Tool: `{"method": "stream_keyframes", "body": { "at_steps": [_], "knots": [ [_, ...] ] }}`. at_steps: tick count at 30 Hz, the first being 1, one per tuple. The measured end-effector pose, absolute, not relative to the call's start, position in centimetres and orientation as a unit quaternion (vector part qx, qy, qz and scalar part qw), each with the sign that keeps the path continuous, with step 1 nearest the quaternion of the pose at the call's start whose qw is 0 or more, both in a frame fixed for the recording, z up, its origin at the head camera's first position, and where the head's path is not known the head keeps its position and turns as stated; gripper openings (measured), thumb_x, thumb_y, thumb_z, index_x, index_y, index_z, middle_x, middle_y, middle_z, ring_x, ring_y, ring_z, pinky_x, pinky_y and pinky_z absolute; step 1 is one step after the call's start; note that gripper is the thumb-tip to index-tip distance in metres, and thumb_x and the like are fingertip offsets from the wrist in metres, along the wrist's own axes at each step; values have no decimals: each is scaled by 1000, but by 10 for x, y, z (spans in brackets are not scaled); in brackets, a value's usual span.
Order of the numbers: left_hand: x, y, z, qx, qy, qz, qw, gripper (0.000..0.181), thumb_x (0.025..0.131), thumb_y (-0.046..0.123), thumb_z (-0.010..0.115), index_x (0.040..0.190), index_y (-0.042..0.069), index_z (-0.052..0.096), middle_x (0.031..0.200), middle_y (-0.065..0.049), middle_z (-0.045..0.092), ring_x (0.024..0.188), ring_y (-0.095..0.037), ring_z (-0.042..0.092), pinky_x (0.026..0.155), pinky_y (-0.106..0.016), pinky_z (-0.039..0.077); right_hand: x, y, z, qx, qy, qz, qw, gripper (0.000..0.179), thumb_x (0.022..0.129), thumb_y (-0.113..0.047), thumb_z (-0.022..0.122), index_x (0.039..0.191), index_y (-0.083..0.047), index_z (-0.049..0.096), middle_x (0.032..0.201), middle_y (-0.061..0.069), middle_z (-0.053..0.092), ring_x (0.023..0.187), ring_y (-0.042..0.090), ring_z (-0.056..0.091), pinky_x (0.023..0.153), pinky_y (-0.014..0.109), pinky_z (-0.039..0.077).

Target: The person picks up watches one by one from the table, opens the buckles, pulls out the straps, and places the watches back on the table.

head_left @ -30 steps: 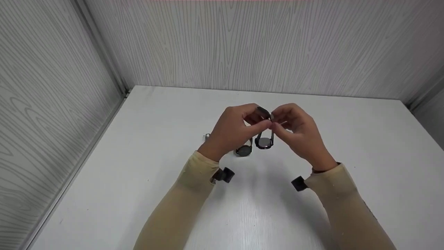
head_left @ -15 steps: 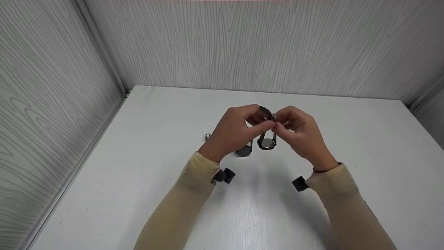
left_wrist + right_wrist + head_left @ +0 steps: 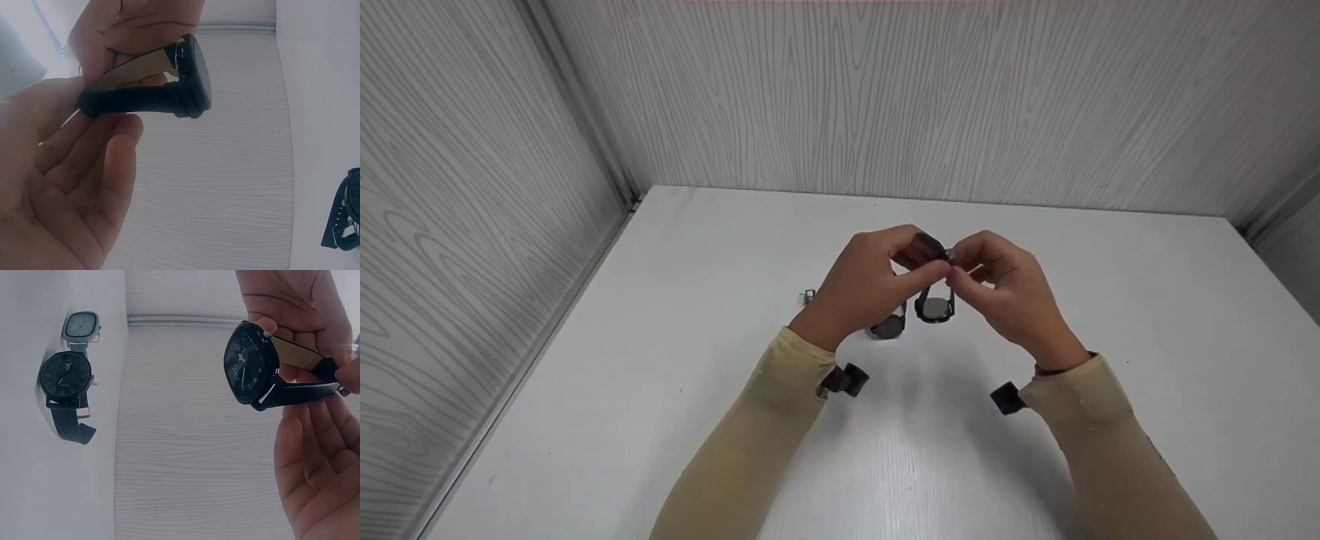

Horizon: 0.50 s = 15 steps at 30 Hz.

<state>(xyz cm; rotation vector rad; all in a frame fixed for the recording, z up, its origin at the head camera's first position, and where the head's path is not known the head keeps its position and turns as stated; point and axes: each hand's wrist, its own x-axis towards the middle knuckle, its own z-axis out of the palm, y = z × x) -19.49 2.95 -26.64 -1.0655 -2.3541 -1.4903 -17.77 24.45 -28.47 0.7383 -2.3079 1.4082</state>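
A black wristwatch [image 3: 247, 363] hangs from both hands, its strap bent round into a loop and its dark dial with white numerals facing outward. In the head view the case's shiny back [image 3: 935, 309] shows below the fingers. My left hand [image 3: 870, 277] pinches the strap's ends between thumb and fingers. Thumb and fingertips of my right hand [image 3: 1005, 289] pinch at the same spot, by the metal buckle. The buckle is largely hidden by the fingertips. In the left wrist view the watch's strap [image 3: 135, 100] runs from the fingers to the case.
On the white table [image 3: 697, 420] lie two other watches: a round black one [image 3: 66, 377] and a smaller rounded-square one with a pale dial [image 3: 82, 325]. My left hand partly covers them in the head view. Wood-grained panels [image 3: 840, 97] rise behind and at the sides.
The held watch swung slightly right and then a little back, its case tilting. Both hands shifted only slightly and kept pinching the strap.
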Motion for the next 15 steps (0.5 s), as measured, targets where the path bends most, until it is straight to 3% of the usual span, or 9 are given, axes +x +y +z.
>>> {"method": "stream_keyframes", "body": {
  "at_steps": [15],
  "knots": [
    [-194, 28, -263, -336, -788, -509, 86, 17, 103, 25, 72, 112, 10, 74, 98, 7, 76, 89, -6, 67, 82, -28, 54, -178, 245, -284, 259, -815, 494, 159, 8, 99, -1, 71, 106, 2, 68, 95, 0, 70, 89, 17, 65, 78, 25, 53]
  ]
}}
